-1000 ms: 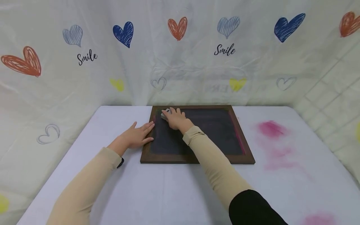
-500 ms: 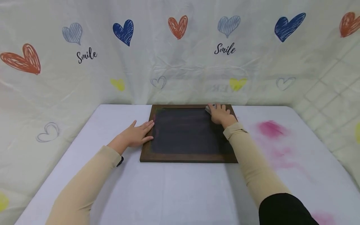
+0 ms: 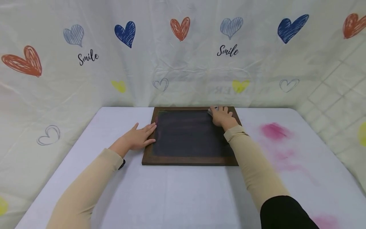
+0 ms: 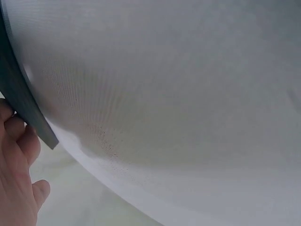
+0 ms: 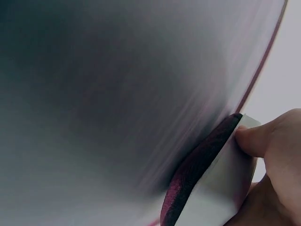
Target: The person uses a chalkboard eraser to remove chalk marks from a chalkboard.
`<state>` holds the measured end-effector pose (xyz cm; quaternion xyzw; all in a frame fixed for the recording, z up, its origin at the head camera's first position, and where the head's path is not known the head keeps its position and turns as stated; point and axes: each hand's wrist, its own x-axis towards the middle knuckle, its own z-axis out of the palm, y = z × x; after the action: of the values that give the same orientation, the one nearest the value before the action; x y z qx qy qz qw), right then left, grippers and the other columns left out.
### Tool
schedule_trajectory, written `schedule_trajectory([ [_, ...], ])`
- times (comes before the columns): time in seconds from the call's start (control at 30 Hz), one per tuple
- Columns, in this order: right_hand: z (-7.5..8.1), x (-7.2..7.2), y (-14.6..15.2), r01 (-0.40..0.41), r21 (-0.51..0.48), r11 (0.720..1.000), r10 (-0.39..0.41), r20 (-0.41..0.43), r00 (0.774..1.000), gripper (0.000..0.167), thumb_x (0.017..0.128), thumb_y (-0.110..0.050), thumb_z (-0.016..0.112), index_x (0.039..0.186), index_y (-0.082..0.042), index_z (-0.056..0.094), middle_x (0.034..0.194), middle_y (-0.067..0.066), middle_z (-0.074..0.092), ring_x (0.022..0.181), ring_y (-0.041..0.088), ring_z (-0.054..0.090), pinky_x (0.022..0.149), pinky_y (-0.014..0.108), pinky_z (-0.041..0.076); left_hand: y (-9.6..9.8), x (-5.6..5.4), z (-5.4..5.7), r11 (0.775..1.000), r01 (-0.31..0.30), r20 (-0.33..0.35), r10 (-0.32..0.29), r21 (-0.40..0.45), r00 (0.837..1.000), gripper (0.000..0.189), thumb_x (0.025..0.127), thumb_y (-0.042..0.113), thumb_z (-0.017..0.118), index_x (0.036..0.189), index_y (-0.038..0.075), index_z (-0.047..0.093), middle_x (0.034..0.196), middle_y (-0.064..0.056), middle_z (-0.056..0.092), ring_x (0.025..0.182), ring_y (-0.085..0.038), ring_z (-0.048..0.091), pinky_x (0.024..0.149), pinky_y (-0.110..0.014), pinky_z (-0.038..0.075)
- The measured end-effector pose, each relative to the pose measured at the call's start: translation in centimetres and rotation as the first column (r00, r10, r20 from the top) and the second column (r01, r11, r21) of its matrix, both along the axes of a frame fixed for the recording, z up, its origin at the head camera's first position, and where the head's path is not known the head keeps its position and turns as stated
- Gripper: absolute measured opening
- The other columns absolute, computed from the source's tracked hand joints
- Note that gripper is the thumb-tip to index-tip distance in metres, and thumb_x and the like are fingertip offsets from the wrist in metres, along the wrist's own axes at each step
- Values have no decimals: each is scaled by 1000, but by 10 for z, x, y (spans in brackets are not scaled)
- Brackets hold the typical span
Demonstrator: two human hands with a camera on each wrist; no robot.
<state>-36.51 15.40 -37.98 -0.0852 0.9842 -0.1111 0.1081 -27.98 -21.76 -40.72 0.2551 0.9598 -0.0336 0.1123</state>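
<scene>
A blackboard (image 3: pixel 183 133) in a brown wooden frame lies on the table. My left hand (image 3: pixel 137 136) rests on its left frame edge, fingers spread and straight; in the left wrist view the fingertips (image 4: pixel 29 141) touch the frame (image 4: pixel 23 94). At the board's far right my right hand (image 3: pixel 223 117) grips a board eraser (image 5: pixel 221 183). The right wrist view shows the eraser's pale back under the thumb and its dark, pink-stained felt pad against the board surface, with faint pink streaks beside it. In the head view the hand covers most of the eraser.
The board stands on a white-covered table (image 3: pixel 183 197). Pink chalk smudges (image 3: pixel 275 132) mark the cloth right of the board. A white curtain (image 3: pixel 194 57) printed with hearts and "Smile" hangs right behind the table's far edge and along both sides.
My right hand has moved with the eraser from the board's upper left along the top to the upper right, then slightly back left. The left hand has stayed in place on the frame.
</scene>
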Motion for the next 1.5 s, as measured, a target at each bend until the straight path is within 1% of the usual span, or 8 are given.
schedule_trajectory([
  [0.23, -1, 10, -85, -154, 48, 987, 154, 16, 988, 64, 110, -10, 41, 167, -23, 14, 167, 21, 11, 151, 45, 11, 117, 62, 21, -1, 1, 2, 1000, -11, -1, 11, -3, 1000, 76, 110, 49, 40, 165, 4, 13, 169, -15, 16, 153, -30, 24, 120, -66, 6],
  [0.4, 2, 32, -137, -330, 124, 936, 327, 46, 944, 67, 110, -14, 44, 167, -31, 12, 170, 14, 9, 153, 39, 13, 120, 57, 20, 1, 1, 1, 1000, -7, -9, 7, 3, 1000, 76, 110, 49, 40, 164, 3, 15, 169, -16, 17, 153, -30, 25, 119, -66, 8],
  [0.57, 2, 47, -153, -443, 175, 880, 441, 49, 896, 65, 112, -19, 43, 167, -32, 11, 169, 11, 13, 150, 35, 22, 117, 53, 28, 4, 2, -1, 1000, -13, -14, 13, 0, 1000, 75, 109, 48, 41, 164, 3, 16, 169, -15, 19, 153, -30, 27, 119, -66, 8],
  [0.67, -4, 45, -143, -449, 177, 876, 451, 32, 892, 63, 113, -22, 41, 167, -33, 11, 170, 10, 14, 149, 35, 24, 116, 53, 29, 6, 3, -3, 1000, -2, -5, 2, 11, 1000, 75, 109, 49, 40, 164, 3, 16, 169, -14, 18, 153, -29, 27, 120, -66, 7],
  [0.8, -11, 35, -115, -399, 141, 906, 401, 20, 916, 60, 113, -24, 38, 167, -32, 12, 170, 11, 12, 151, 38, 21, 117, 56, 25, 7, 5, -5, 1000, 8, 18, -8, 19, 1000, 76, 110, 50, 39, 164, 4, 15, 170, -13, 15, 153, -29, 26, 120, -66, 6],
  [1.07, 0, 11, -24, -174, 52, 983, 173, 19, 985, 62, 112, -17, 39, 167, -18, 12, 167, 24, 12, 148, 49, 16, 115, 65, 21, 5, 4, -4, 1000, 8, 2, -8, 8, 1000, 75, 110, 49, 39, 165, 4, 14, 170, -13, 15, 153, -28, 25, 120, -65, 7],
  [1.23, 5, 6, 23, -38, 35, 999, 37, 32, 999, 61, 111, -16, 37, 166, -12, 9, 163, 31, 10, 145, 55, 13, 114, 68, 18, 2, 4, -1, 1000, 2, -1, -2, 2, 1000, 75, 110, 50, 39, 165, 5, 13, 170, -13, 14, 153, -28, 24, 120, -65, 6],
  [1.5, 6, 5, 23, -57, 46, 997, 55, 52, 997, 63, 110, -11, 35, 166, -13, 7, 165, 29, 4, 148, 56, 6, 114, 71, 13, -1, 6, 1, 1000, -9, 2, 9, 10, 1000, 75, 110, 48, 39, 165, 4, 13, 170, -14, 13, 153, -29, 24, 120, -65, 5],
])
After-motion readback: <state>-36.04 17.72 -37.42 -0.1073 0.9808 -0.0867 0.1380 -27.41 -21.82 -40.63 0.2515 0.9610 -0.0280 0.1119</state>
